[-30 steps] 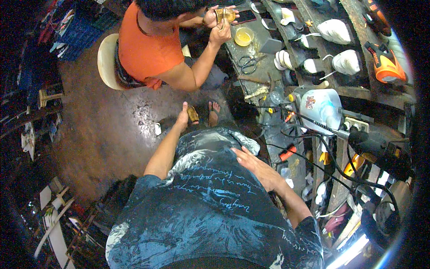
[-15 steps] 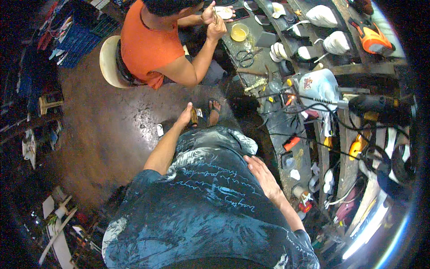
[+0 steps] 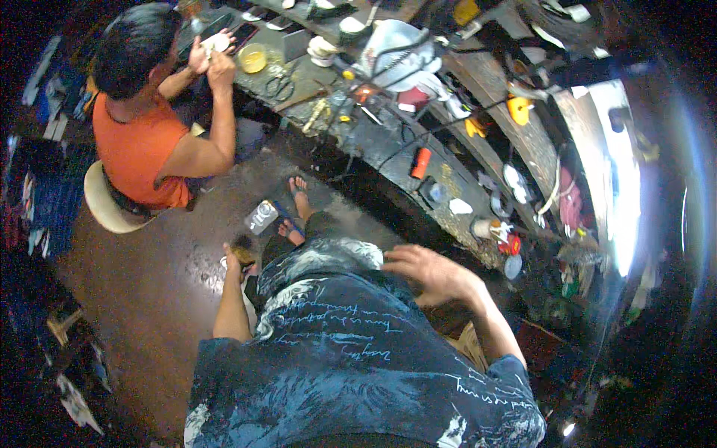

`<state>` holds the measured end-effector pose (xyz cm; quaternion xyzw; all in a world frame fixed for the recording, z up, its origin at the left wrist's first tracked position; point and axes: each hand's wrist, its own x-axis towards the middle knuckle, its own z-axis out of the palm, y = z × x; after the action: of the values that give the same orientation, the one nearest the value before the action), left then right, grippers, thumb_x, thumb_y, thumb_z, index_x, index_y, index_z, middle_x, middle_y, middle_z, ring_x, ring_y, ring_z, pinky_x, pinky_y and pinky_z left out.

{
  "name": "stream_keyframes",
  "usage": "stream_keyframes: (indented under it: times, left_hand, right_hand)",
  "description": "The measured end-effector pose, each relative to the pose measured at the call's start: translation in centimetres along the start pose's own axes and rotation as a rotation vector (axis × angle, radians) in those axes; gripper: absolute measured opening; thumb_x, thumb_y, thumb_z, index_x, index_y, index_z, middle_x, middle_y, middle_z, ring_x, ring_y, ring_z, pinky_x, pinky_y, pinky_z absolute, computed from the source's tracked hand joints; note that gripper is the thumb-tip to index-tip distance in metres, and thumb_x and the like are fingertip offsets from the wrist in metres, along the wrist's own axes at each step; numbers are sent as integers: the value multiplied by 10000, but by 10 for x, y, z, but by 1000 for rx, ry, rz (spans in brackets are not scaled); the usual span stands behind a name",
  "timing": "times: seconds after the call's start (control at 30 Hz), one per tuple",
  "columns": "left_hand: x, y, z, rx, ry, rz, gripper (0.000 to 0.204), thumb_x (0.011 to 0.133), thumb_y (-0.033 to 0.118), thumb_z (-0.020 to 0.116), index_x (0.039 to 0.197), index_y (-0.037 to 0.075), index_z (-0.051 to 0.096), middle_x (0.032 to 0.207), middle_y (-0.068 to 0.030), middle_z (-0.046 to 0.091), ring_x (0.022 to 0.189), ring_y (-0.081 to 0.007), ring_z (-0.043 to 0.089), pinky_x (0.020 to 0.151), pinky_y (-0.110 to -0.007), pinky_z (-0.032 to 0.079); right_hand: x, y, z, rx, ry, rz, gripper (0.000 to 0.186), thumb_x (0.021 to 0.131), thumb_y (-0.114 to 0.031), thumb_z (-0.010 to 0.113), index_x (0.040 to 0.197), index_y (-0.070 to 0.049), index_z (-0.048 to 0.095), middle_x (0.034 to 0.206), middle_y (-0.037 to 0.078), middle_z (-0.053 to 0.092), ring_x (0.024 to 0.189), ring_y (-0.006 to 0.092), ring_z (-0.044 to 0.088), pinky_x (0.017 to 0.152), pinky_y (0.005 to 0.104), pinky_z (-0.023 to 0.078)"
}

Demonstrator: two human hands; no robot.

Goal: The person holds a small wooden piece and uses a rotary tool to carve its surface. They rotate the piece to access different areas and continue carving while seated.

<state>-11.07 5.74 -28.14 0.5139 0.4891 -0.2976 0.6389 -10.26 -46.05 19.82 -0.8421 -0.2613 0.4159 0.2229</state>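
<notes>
My left hand hangs low beside my leg, its fingers closed on a small brown brush-like object, partly hidden by the hand and blurred. My right hand is at my waist, in front of my dark printed shirt. Its fingers are stretched out and hold nothing. On the floor near my feet lies a pale flat item with a ring shape on it.
Ahead on the left, a person in an orange top sits on a pale chair, handling a small white piece. A cluttered workbench runs along the right, bearing a yellow tub, scissors, an orange-red item and cords.
My view has turned right, so the seated person and bench shift left. My right hand has lifted from lying along my side to my waist. The left still holds the brown object.
</notes>
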Motion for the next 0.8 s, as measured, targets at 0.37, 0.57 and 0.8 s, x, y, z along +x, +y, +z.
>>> stream_keyframes:
  times: [0.37,0.57,0.8]
  left_hand:
    - [-62,20,51,-584,-187,129,685,1080,717,428,1340,127,659,1229,-137,758,1168,-372,717,1033,-620,570]
    - [-154,119,150,-755,-517,428,489,1124,445,521,1460,95,586,1444,-190,683,1330,-399,669,1137,-595,543]
    - [-264,173,237,-616,-504,698,580,1027,67,705,1559,72,473,1471,-226,648,1278,-388,703,1083,-514,615]
  right_hand:
    - [-113,206,-96,-397,1441,608,373,1040,-243,711,1342,-24,715,1386,213,702,1326,391,636,1171,469,455]
    - [-138,396,-155,-163,1682,1026,673,1072,-621,530,1375,-42,695,1248,254,761,1130,450,728,980,531,552]
    - [-123,412,-150,-132,1652,1259,478,1055,-486,584,1331,-132,748,1253,205,778,1117,428,746,950,544,564]
